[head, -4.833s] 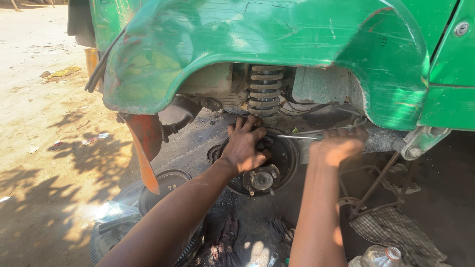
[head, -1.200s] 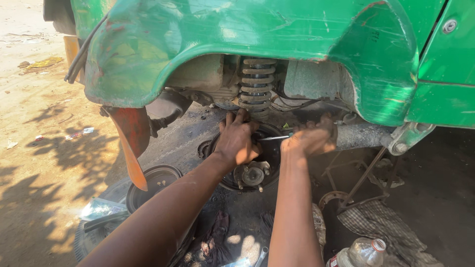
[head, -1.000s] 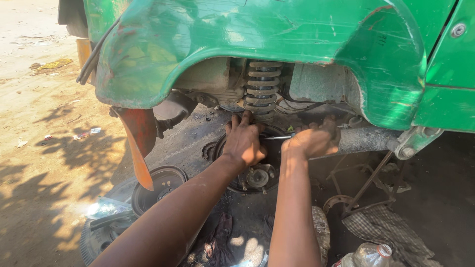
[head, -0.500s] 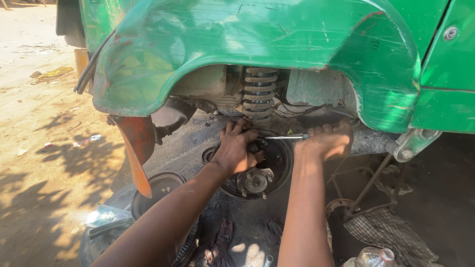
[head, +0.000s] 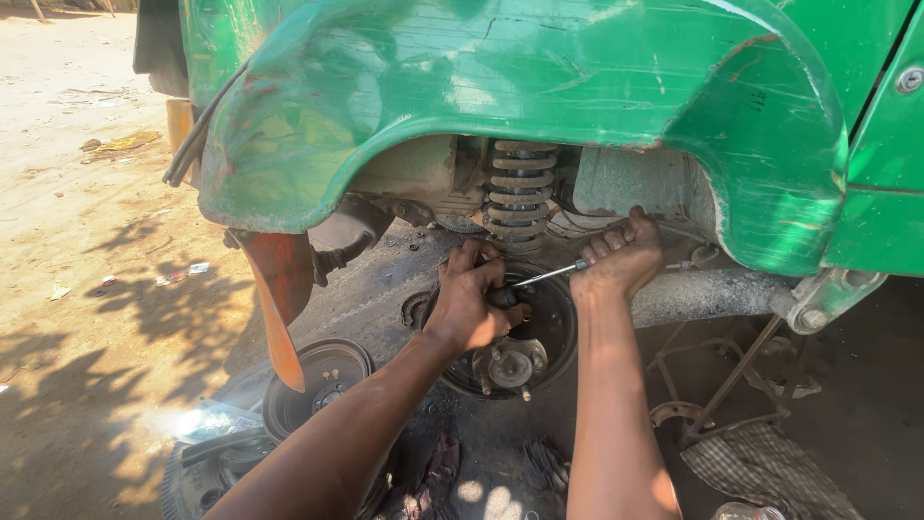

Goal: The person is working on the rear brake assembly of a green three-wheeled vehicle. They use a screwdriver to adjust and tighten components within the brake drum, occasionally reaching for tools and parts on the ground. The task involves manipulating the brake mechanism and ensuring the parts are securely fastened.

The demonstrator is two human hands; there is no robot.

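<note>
Under the green wheel arch [head: 500, 106] of a vehicle, the wheel is off and a dark round brake backplate with its hub [head: 510, 364] is bare. My left hand [head: 472, 303] rests against the upper left of that plate, fingers curled around a dark part. My right hand [head: 618, 258] is closed around the handle end of a thin metal tool [head: 551, 274], whose shaft points left toward my left hand. A rusty coil spring [head: 518, 193] hangs just above both hands.
A removed brake drum [head: 320, 377] lies on the ground at lower left, beside an orange mud flap [head: 279, 308]. Rags [head: 438, 477] lie below the hub. A metal stand [head: 717, 395] and checked cloth [head: 770, 472] sit at lower right. Sandy ground [head: 87, 241] spreads left.
My right hand has shifted a little right and up with the tool, which stays aimed at the left hand. My left hand stays on the brake plate. The view has swayed slightly.
</note>
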